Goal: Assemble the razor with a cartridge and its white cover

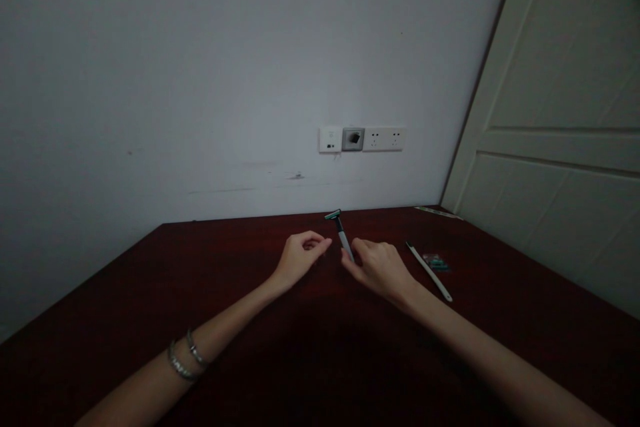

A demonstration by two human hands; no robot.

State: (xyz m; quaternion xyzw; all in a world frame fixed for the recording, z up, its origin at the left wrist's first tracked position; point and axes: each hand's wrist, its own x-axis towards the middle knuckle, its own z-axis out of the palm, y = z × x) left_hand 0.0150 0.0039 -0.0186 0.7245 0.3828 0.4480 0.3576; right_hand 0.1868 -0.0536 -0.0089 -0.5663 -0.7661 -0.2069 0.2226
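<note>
A razor (344,240) with a pale grey handle, black neck and green-edged head points up and away from me over the table. My right hand (379,265) grips the lower end of its handle between thumb and fingers. Just left of the razor, apart from it, is my left hand (306,250). Its fingers are curled and the thumb lies against the fingertips; whether something small is between them cannot be made out. To the right of my right hand, a slim white handle (430,272) with a dark tip lies slantwise on the table.
Beside the white handle lies a small clear pack with green pieces (437,262). The dark red table (240,373) meets a white wall with sockets (384,139). A thin patterned strip (439,212) lies at the back right corner, near a panelled door (560,147).
</note>
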